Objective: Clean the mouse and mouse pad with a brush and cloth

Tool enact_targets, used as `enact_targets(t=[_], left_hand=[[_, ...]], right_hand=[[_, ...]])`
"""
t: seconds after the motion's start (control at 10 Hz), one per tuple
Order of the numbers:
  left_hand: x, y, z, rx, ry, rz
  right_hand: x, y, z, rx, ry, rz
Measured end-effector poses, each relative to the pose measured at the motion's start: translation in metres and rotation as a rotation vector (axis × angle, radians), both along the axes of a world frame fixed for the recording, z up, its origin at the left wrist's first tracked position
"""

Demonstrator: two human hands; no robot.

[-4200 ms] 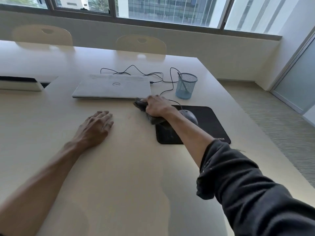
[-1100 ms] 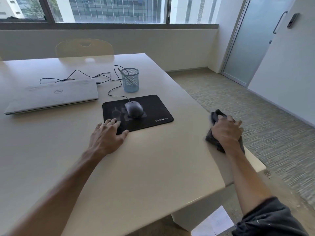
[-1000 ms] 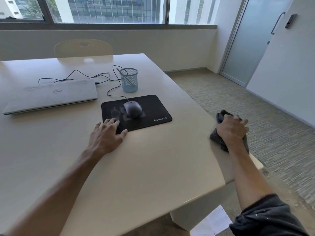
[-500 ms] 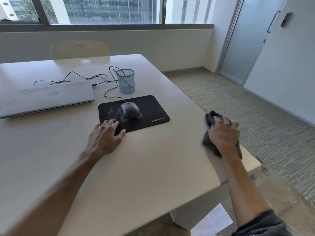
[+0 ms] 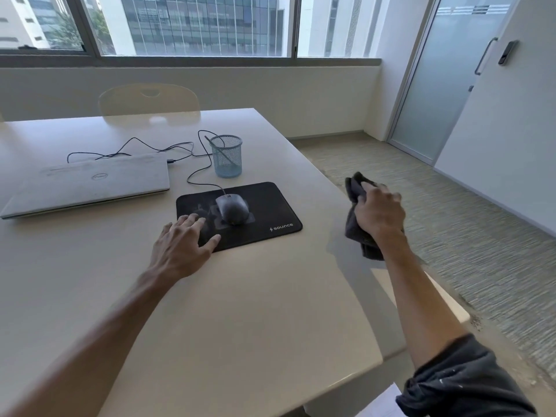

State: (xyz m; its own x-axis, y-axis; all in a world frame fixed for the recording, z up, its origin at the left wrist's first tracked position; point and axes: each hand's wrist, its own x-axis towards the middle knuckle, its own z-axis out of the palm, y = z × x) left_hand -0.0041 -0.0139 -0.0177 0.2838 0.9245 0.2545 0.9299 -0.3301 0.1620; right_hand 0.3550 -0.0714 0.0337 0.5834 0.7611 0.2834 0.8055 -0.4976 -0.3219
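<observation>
Right hand (image 5: 379, 212) grips bunched dark cloth (image 5: 355, 227) above bench (image 5: 240, 311) edge; soft, limp, light, best held wadded. Left hand (image 5: 183, 243) flat, fingers on mouse pad (image 5: 270, 206) corner. Mouse (image 5: 232, 207) sits on pad.

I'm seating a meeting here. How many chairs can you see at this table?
1: a pale chair at the table's far edge, beneath the window. Others may sit outside the view.
</observation>
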Motion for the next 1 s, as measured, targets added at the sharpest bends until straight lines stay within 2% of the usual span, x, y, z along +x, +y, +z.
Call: enact_targets(t=[0.1,0.3,0.4,0.5,0.9,1.0], left_hand=[[-0.001,0.005,-0.002,-0.008,-0.002,0.005],[-0.002,0.019,0.000,-0.022,-0.034,0.016],[-0.004,0.026,-0.005,-0.059,-0.021,0.036],[-0.006,0.029,-0.009,-0.107,0.004,0.060],[-0.005,0.031,-0.009,-0.157,0.011,0.075],[-0.005,0.032,-0.004,-0.104,-0.026,0.073]], right_hand=[[-0.017,0.026,0.000,0.006,0.009,0.112],[-0.040,0.087,-0.016,-0.143,-0.043,0.370],[-0.035,0.109,-0.031,-0.335,-0.038,0.453],[-0.031,0.117,-0.036,-0.421,-0.062,0.464],[-0.034,0.121,-0.042,-0.370,-0.114,0.483],[-0.038,0.120,-0.034,-0.270,-0.155,0.514]])
